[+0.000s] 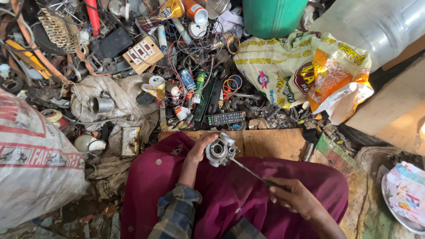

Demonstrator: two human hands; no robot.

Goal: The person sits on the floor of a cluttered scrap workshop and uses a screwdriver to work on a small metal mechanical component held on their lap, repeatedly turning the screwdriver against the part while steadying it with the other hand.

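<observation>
My left hand (199,149) grips a small grey metal engine part (220,150) with a round bore, held over my lap above the maroon cloth (230,190). My right hand (294,197) holds the dark handle of a screwdriver (248,171). Its thin shaft runs up and left, and its tip touches the lower right side of the metal part. Plaid sleeves cover both forearms.
A wooden board (272,142) lies just beyond my knees. Past it spreads a heap of scrap: a black remote control (226,118), tangled wires (195,57), cans, a switch plate (142,54). A white woven sack (31,163) stands at left, printed bags (310,71) and a green drum (270,17) at right.
</observation>
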